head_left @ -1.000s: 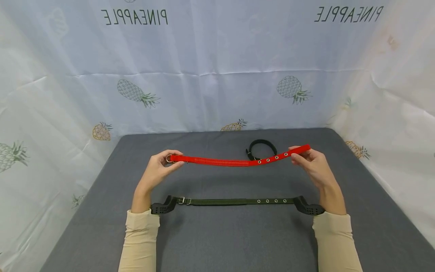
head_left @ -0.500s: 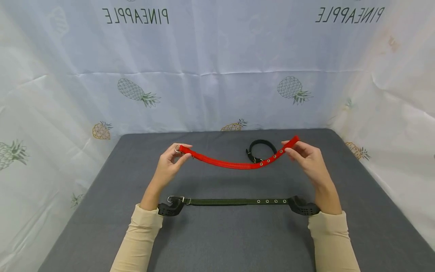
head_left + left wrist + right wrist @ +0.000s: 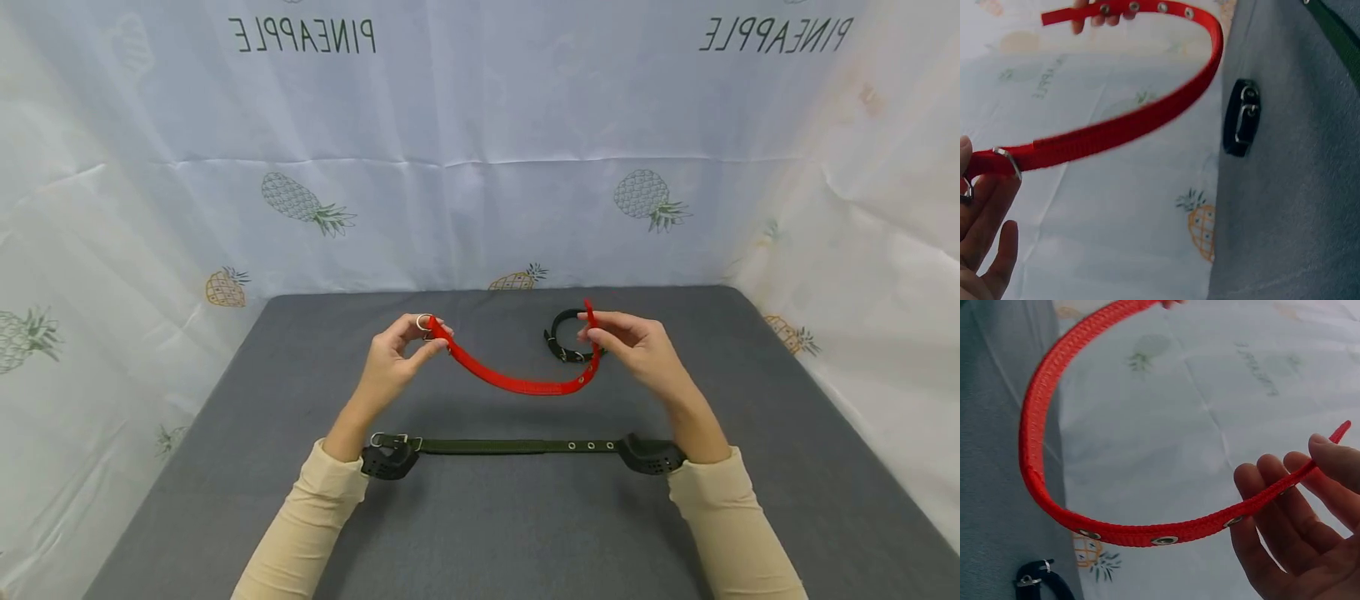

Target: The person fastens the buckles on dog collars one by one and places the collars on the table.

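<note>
Beyond the green strap (image 3: 487, 447) | I remotely watched left hand (image 3: 387, 360) and right hand (image 3: 651, 354), apart, pinch the red strap (image 3: 517, 385) near opposite ends | apparently letting its middle curve freely

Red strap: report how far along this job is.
Done, by its look: the black strap lies in a closed loop on the table. In hand: the red strap, bent in a curve, left hand at its ringed end, right hand near its holed end. Left, probably: joining its separate ends, then perhaps the same for the green strap, which lies straight.
</note>
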The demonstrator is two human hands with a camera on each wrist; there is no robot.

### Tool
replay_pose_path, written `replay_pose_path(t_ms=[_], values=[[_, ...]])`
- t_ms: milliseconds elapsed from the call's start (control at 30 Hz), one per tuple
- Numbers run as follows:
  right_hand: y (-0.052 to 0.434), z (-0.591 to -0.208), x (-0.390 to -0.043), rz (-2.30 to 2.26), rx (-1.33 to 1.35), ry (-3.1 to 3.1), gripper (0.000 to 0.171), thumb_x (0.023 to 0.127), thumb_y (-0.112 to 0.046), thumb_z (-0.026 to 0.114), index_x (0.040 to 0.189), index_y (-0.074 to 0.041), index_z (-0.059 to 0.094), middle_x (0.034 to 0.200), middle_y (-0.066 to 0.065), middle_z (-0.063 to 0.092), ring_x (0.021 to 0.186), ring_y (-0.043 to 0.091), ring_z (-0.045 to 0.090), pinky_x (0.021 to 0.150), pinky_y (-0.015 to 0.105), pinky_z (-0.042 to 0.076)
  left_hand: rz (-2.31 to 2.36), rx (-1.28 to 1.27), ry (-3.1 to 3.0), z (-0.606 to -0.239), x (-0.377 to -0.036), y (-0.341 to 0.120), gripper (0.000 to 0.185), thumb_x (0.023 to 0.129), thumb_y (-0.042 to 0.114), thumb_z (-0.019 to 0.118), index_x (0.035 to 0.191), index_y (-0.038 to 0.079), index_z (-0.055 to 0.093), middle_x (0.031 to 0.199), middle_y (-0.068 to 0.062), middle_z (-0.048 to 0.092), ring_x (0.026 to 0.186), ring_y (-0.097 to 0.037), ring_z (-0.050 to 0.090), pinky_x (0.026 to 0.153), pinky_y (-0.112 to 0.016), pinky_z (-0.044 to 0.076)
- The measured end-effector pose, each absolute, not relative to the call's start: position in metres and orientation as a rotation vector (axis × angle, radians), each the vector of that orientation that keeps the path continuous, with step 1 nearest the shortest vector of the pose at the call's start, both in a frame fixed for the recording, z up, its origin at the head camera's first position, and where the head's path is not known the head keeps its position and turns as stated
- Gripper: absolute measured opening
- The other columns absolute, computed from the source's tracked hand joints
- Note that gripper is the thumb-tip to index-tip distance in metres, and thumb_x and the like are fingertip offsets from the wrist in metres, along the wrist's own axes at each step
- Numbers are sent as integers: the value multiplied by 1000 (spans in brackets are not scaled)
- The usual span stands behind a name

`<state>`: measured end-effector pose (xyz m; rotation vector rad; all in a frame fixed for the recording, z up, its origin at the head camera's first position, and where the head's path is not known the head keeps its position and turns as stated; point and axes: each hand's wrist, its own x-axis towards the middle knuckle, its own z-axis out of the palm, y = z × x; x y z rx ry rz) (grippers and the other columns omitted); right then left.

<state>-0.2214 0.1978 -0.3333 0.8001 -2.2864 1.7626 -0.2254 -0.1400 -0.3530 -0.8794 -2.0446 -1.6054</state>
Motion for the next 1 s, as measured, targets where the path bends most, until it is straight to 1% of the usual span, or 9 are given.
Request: replay_pose_path(t_ms=[100,200,300,400,467,567,733,933,1000], values=[[192,-336,-222,1725,817,-2349,31,92,-3,62,120,10,61,92,-21,71,84,-5,69,80,12,55,-1636,-914,-2052,-354,-225,-136,23,82,-10,68,103,-8,61,97,-29,68,94,5,65,89,-16,52],[185,-339,-223,1706,810,-2390,35,92,-4,62,123,12,58,89,-22,70,80,-2,69,79,13,55,-1697,-943,-2046,-355,-226,-132,22,84,-4,69,104,-8,62,96,-27,70,93,3,67,89,-18,54],[179,-341,-223,1735,780,-2390,30,91,-3,64,118,10,59,87,-20,70,76,2,69,75,17,56,-1837,-941,-2000,-358,-227,-127,24,85,2,69,108,-4,63,95,-13,75,90,-2,71,85,-20,57],[172,-343,-221,1751,768,-2396,23,89,-3,66,108,10,61,83,-19,70,72,2,67,70,20,56,-2033,-884,-1888,-363,-228,-121,23,86,8,70,109,8,67,93,4,76,87,-5,73,81,-22,58],[169,-344,-219,1728,773,-2406,21,88,-3,68,104,9,63,82,-19,68,70,0,65,67,21,55,-2146,-845,-1804,-367,-226,-117,23,86,10,70,108,16,68,93,10,76,86,-7,74,82,-23,59],[165,-345,-216,1715,799,-2412,21,86,-2,69,104,8,64,82,-22,67,71,-1,64,66,21,55,-2225,-800,-1730,-374,-224,-113,22,86,14,70,106,22,70,92,10,76,84,-7,74,82,-23,59],[160,-349,-212,1704,833,-2426,21,86,-3,69,105,5,66,83,-23,66,70,-1,63,64,21,54,-2269,-800,-1692,-385,-220,-107,23,86,17,69,108,22,71,92,9,77,79,-7,74,84,-22,58],[155,-355,-211,1703,832,-2383,19,87,-1,68,104,7,65,79,-21,64,64,9,62,63,22,54,-2390,-789,-1680,-387,-211,-96,24,87,26,67,110,27,71,94,11,77,78,-5,73,84,-19,56],[154,-355,-211,1710,821,-2360,19,87,-1,68,104,7,65,79,-21,64,63,9,62,63,22,55,-2480,-756,-1670,-386,-206,-92,24,86,29,67,110,27,70,94,10,76,77,-5,72,85,-18,56]])
